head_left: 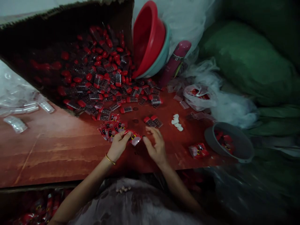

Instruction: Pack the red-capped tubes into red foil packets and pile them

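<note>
My left hand [119, 143], a gold bangle on its wrist, pinches a small red printed packet [135, 137] with a pale lower part. Just right of the packet is my right hand [155, 146], thumb and fingers apart, with nothing visible between them. More red packets [110, 127] lie in a loose pile beyond my left hand. Two small clear boxes with red caps and dark contents [153, 121] rest side by side past my right hand. A short row of white pieces [177, 122] lies to their right.
A tipped cardboard box [133, 18] spills many red-capped boxes [105, 75] onto the reddish table [58, 147]. Behind stand a red basin [150, 40] and a purple-pink bottle [174, 62]. At right are a grey bowl [211, 137], a red packet bundle [198, 150] and a plastic bag [199, 97].
</note>
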`<action>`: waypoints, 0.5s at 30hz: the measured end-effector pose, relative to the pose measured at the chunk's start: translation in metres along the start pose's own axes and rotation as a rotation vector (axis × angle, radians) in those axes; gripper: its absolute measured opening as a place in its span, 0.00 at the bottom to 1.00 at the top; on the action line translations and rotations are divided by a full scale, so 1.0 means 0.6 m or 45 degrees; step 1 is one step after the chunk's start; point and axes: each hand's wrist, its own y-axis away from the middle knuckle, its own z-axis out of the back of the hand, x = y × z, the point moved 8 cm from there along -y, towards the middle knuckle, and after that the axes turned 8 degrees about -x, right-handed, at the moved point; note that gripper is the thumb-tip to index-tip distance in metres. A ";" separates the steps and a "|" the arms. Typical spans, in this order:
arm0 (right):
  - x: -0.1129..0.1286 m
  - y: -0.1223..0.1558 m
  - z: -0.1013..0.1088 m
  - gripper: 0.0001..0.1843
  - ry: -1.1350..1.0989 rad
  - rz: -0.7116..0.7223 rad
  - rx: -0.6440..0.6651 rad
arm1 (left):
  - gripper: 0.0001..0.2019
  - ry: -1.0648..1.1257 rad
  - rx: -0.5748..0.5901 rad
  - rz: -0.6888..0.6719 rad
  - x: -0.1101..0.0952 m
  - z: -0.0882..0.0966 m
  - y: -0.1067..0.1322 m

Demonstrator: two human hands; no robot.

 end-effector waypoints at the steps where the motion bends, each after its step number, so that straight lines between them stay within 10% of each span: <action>1: -0.019 -0.002 -0.003 0.18 -0.112 -0.154 0.087 | 0.15 -0.085 0.061 -0.055 -0.007 -0.001 0.000; 5: -0.050 0.014 -0.050 0.15 -0.501 -0.565 0.510 | 0.15 -0.447 0.227 -0.286 -0.038 -0.014 0.009; 9: -0.062 0.032 -0.071 0.14 -0.646 -0.767 0.366 | 0.15 -0.497 0.155 -0.347 -0.048 -0.014 0.014; 15: -0.059 0.042 -0.075 0.14 -0.469 -0.584 0.199 | 0.19 -0.005 0.005 0.138 0.010 0.000 0.019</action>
